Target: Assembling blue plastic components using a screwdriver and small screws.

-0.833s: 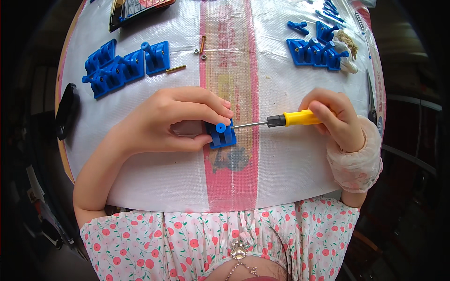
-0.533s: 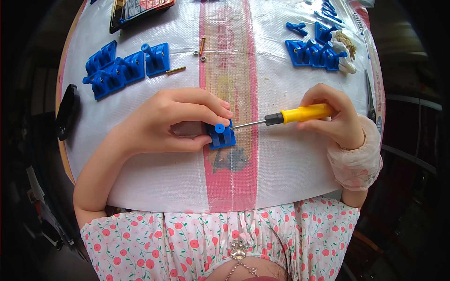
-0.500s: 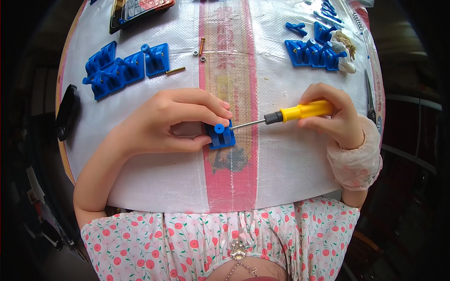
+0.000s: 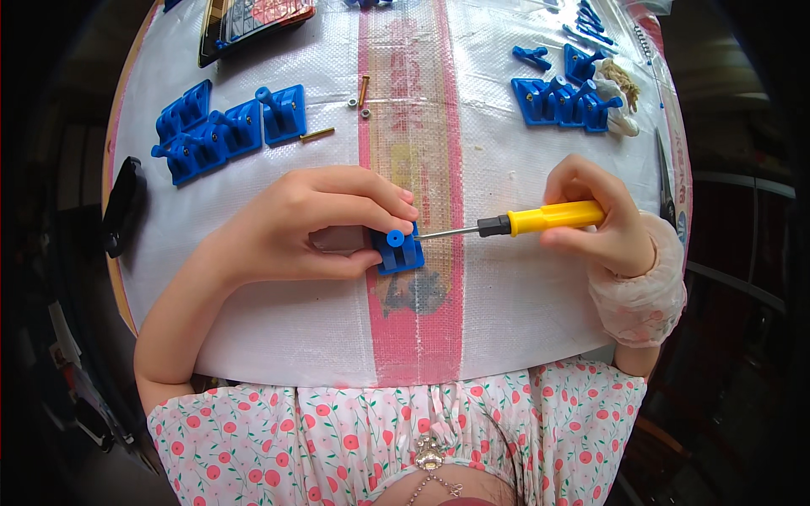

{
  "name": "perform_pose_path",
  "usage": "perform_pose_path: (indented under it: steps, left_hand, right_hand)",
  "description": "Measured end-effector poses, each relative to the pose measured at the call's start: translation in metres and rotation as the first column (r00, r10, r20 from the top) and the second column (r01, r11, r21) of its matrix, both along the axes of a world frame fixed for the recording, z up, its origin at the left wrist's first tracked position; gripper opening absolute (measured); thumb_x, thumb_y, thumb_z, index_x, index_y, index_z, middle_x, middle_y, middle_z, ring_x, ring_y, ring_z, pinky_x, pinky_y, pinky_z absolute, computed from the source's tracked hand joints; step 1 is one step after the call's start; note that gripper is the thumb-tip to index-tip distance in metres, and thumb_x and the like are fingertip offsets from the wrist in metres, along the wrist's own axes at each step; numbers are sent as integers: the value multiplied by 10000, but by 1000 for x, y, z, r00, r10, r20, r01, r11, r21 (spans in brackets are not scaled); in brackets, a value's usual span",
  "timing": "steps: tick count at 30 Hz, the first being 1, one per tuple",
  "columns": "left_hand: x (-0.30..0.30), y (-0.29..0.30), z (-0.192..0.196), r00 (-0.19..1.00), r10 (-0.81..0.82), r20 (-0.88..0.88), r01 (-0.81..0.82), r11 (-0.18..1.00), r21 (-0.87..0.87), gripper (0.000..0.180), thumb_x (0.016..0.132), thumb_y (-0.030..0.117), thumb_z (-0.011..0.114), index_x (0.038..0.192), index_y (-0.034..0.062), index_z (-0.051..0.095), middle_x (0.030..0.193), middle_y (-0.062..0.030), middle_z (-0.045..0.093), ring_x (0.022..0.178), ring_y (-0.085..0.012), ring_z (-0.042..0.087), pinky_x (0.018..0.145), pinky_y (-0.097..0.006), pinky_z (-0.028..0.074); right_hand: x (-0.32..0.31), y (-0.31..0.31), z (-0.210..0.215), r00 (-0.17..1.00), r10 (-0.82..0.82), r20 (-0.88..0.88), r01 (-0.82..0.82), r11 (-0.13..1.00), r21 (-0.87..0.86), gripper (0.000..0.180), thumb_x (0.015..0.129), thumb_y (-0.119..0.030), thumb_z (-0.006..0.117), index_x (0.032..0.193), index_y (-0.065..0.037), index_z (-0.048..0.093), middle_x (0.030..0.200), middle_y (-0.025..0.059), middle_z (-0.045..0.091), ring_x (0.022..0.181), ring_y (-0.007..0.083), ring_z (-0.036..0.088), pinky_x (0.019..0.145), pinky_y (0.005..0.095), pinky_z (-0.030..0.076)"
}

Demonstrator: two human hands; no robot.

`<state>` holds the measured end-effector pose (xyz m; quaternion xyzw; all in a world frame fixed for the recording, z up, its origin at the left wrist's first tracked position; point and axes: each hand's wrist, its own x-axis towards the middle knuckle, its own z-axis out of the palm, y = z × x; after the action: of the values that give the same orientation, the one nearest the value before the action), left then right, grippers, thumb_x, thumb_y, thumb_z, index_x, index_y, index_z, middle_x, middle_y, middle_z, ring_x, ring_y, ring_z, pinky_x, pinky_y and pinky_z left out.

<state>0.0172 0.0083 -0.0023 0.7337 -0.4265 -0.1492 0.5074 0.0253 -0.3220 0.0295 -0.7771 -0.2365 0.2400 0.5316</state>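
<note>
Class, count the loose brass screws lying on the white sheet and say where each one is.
2. One screw lies upright in the picture beside the red stripe at the top; the other screw lies just right of the left group of blue parts. Others may be hidden.

Round table [image 4: 253, 337] under white woven sheet [image 4: 523, 320], dark surroundings.

1. a flat rectangular package [image 4: 253, 21] lies at the table's far edge, well beyond the left hand [image 4: 312, 228] and to its left; dark frame, gold-toned rim, reddish-orange printed face, cut off by the picture's top.
2. a printed panel [image 4: 413, 110] runs down the woven white table cover [image 4: 523, 320] as a tan strip between two red bands, passing under the blue part [image 4: 396, 250] pinched by the left hand; a blurred dark blue-grey emblem [image 4: 415, 291] sits just nearer than that grip.
</note>
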Motion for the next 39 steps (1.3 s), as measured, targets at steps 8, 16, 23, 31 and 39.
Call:
perform_pose_path:
  steps: [8, 16, 23, 31, 39]
  left_hand:
    - [-1, 1, 1, 1000, 7, -18, -7, 1000, -9, 388, 641, -74, 743, 1013, 30, 708, 1081, -113, 670, 1079, -288, 646, 969, -404, 515]
    - [0, 0, 2, 999, -2, -34, 1, 1000, -28, 389, 636, -81, 744, 1006, 34, 712, 1076, -108, 670, 1083, -290, 644, 979, -411, 513]
    - [0, 3, -1, 999, -6, -36, 5, 1000, -28, 393, 631, -84, 741, 1004, 38, 713, 1082, -104, 671, 1090, -294, 641, 979, -422, 514]
    - [0, 3, 1, 999, -11, -41, 10, 1000, -21, 399, 638, -85, 737, 1014, 43, 712, 1095, -102, 670, 1102, -292, 635, 985, -418, 509]
    - [0, 2, 1, 999, -16, -51, 15, 1000, -25, 391, 648, -81, 742, 1017, 45, 713, 1104, -99, 670, 1108, -287, 633, 994, -412, 501]
  right_hand:
    - [2, -4, -9, 993, 22, 118, -26, 999, 29, 248, 774, -21, 785, 954, -31, 615, 924, 80, 649, 729, 123, 645, 642, 203, 504]
    - [-2, 5, -5, 988, -117, 105, 116, 993, 19, 207, 779, -28, 772, 960, 2, 678, 820, 41, 596, 619, 87, 555, 550, 200, 439]
    - [-6, 10, 5, 977, -166, -130, 154, 983, -95, 172, 863, -157, 714, 927, 2, 703, 725, 26, 583, 560, 58, 509, 510, 187, 388]
    - [-5, 10, 13, 975, -131, -179, 107, 984, -139, 152, 861, -130, 715, 944, -25, 641, 769, 38, 603, 650, 74, 563, 590, 188, 436]
    - [2, -3, -1, 977, 100, 190, -92, 994, -54, 358, 716, -9, 824, 918, -45, 531, 910, 79, 611, 829, 151, 632, 733, 214, 490]
